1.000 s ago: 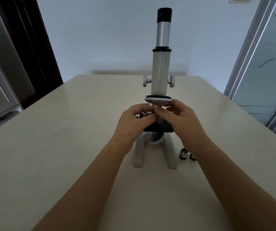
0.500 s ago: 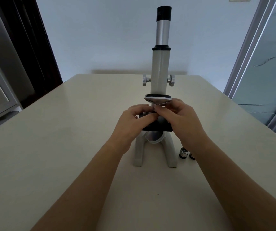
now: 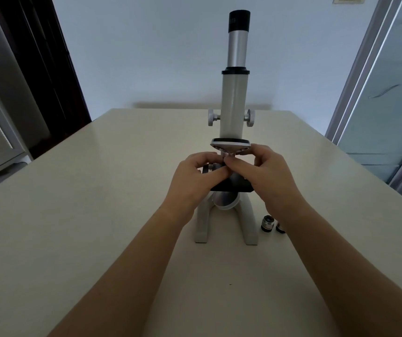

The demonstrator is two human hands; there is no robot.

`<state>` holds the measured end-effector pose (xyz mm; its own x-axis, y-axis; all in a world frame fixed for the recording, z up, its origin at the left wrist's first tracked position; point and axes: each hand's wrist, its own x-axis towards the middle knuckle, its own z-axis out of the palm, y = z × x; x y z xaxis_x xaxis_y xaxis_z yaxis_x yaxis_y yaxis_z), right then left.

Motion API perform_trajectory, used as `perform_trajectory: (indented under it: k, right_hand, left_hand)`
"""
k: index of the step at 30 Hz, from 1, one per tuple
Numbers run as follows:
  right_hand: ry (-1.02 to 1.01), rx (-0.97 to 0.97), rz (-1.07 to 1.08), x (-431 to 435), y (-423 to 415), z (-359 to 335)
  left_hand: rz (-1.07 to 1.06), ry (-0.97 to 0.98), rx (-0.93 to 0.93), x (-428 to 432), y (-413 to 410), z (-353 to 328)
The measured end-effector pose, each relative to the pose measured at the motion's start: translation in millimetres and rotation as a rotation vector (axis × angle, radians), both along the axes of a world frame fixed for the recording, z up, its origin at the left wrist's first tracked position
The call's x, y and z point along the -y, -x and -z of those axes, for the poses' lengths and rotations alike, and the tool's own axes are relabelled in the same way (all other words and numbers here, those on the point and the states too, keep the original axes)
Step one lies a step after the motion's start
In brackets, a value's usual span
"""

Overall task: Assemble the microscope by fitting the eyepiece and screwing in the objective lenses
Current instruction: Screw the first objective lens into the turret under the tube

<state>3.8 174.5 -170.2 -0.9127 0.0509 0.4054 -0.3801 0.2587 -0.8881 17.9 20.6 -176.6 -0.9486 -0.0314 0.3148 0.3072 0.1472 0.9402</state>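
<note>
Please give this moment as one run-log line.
step: objective lens held under nosepiece | left hand: pinches lens | right hand: pinches lens | eyepiece: fitted | spare lenses: two on table, by base

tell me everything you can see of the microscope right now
The microscope stands upright on the beige table on a forked off-white foot. Off-white tube, silver drawtube, black eyepiece seated on top, knurled silver knobs each side, black stage, round mirror beneath. The left hand and right hand pinch a small silver objective lens under its nosepiece.
</note>
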Motion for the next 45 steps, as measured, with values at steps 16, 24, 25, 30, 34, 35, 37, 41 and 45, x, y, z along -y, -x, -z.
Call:
perform_trajectory:
  k: [16,24,25,30,34,35,37,41,45]
  right_hand:
    - [0.085,0.006,-0.130,1.4,-2.0,-2.3]
    - [0.045,0.072,-0.077,2.4,-4.7,-3.0]
    - [0.049,0.070,-0.076,2.8,-4.9,-3.5]
    - [0.027,0.083,-0.037,3.2,-3.9,-3.9]
    - [0.023,0.051,-0.041,2.0,-5.7,-4.8]
    - [0.018,0.048,-0.041,1.4,-6.0,-4.6]
    - [0.018,0.043,-0.048,0.7,-5.6,-4.4]
    - [0.047,0.054,-0.085,0.2,-4.5,-3.8]
    - [0.042,0.084,-0.098,-1.0,-4.3,-2.9]
  left_hand:
    - [-0.010,0.096,0.007,-1.0,-3.2,-4.5]
    - [-0.081,0.120,-0.044,-3.1,-0.3,-2.2]
    - [-0.085,0.125,-0.043,-3.1,-0.2,-2.1]
    - [-0.068,0.147,-0.024,-1.9,-1.1,-1.4]
    - [-0.035,0.118,-0.005,-0.6,-1.5,-2.3]
    - [-0.034,0.108,-0.007,-1.0,-1.5,-2.7]
    - [-0.039,0.097,-0.010,-1.1,-1.3,-3.4]
    - [-0.055,0.113,-0.033,-1.1,-1.8,-3.7]
    - [-0.091,0.122,-0.054,-1.7,-2.9,-3.4]
